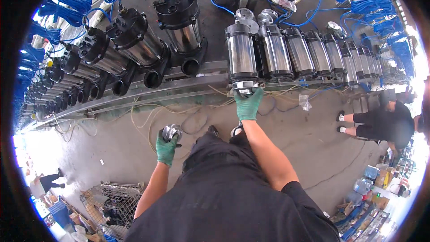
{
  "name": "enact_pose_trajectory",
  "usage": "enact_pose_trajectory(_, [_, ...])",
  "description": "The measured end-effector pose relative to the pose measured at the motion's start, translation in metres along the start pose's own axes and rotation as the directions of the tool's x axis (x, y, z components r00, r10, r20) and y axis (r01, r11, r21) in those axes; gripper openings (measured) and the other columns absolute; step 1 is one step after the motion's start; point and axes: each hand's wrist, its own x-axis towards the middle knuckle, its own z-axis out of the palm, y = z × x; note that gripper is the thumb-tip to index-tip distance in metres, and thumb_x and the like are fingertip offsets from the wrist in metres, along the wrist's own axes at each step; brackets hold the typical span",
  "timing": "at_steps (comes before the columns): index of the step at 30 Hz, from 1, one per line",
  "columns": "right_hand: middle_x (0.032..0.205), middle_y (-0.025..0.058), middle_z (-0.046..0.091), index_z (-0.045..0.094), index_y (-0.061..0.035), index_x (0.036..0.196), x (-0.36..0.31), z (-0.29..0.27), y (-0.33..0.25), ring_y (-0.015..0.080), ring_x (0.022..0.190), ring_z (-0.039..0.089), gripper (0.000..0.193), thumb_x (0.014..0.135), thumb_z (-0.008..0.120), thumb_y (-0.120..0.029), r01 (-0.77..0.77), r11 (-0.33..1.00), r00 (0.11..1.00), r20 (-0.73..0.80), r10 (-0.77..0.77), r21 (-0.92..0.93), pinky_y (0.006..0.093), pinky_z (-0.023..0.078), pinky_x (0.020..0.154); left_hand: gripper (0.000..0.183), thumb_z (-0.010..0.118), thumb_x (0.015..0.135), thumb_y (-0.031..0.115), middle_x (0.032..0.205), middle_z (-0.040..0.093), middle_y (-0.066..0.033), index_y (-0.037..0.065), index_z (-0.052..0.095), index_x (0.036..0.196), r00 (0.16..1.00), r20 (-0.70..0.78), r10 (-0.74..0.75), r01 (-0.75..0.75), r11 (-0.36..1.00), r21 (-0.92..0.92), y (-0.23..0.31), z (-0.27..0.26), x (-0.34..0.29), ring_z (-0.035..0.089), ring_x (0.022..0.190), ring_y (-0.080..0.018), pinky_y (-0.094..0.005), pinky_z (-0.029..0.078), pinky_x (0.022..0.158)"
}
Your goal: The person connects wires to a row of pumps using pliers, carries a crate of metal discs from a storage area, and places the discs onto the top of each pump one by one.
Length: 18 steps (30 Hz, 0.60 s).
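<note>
My left hand (pixel 165 151), in a green glove, is closed around a round silvery metal part (pixel 172 131) and holds it out over the floor, apart from the bench. My right hand (pixel 248 106), also gloved in green, reaches up to the bench edge. Its fingers are closed on a shiny ringed metal part (pixel 245 87) at the near end of a submersible pump (pixel 241 54) with a polished steel body and black end caps. The palm side of that hand is hidden. Beyond this pump's far end is a round metal piece (pixel 244 15).
Several similar pumps (pixel 298 51) lie side by side to the right. Upright black-topped pumps (pixel 181 22) line the bench at left. Blue cable coils (pixel 67 2) hang above. Loose hoses (pixel 148 118) cross the floor. A person (pixel 385 123) stands at right; a wire cage (pixel 118 201) is lower left.
</note>
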Motion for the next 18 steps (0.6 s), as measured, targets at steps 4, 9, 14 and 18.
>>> enact_pose_trajectory(4, [0.115, 0.0122, 0.059, 0.045, -0.0019, 0.125, -0.027, 0.026, -0.058, 0.0221, 0.1, 0.058, 0.062, 0.078, 0.084, -0.015, 0.12, 0.939, 0.986, 0.149, -0.075, -0.321, 0.037, 0.053, 0.088, 0.052, 0.07, 0.091, 0.012, 0.128, 0.062, -0.0112, 0.009, 0.046, 0.137, 0.994, 0.102, 0.05, -0.035, 0.988, -0.148, 0.033, 0.016, -0.012, 0.067, 0.11, -0.0275, -0.0389, 0.063, 0.072])
enact_pose_trajectory(9, [0.108, 0.0095, 0.062, 0.052, -0.0005, 0.123, -0.055, 0.013, -0.107, 0.0177, 0.096, 0.06, 0.043, 0.087, 0.074, -0.007, 0.179, 0.845, 0.967, 0.247, -0.058, -0.503, 0.0329, 0.053, 0.082, 0.062, 0.07, 0.094, 0.03, 0.133, 0.059, -0.0101, 0.01, 0.043, 0.146, 0.918, 0.394, 0.05, 0.16, 0.863, -0.48, 0.066, 0.061, -0.001, 0.066, 0.111, -0.0256, -0.0388, 0.063, 0.074])
enact_pose_trajectory(14, [0.097, 0.0059, 0.061, 0.061, -0.0026, 0.116, -0.099, 0.03, -0.196, 0.011, 0.091, 0.057, 0.031, 0.088, 0.074, -0.006, 0.127, 0.905, 0.831, 0.542, 0.127, -0.406, 0.0303, 0.051, 0.078, 0.076, 0.076, 0.086, 0.045, 0.133, 0.059, -0.007, 0.01, 0.044, 0.146, 0.834, 0.55, 0.053, 0.284, 0.813, -0.509, 0.101, 0.105, -0.009, 0.062, 0.116, -0.0232, -0.0388, 0.056, 0.088])
enact_pose_trajectory(18, [0.1, 0.0086, 0.06, 0.063, -0.0054, 0.117, -0.099, 0.041, -0.229, 0.016, 0.086, 0.06, 0.032, 0.087, 0.073, -0.004, 0.463, 0.801, 0.741, 0.661, -0.114, -0.38, 0.031, 0.052, 0.074, 0.076, 0.069, 0.089, 0.056, 0.138, 0.056, -0.008, 0.01, 0.046, 0.145, 0.753, 0.65, 0.104, 0.293, 0.832, -0.472, 0.112, 0.132, -0.007, 0.054, 0.127, -0.0248, -0.0442, 0.046, 0.108])
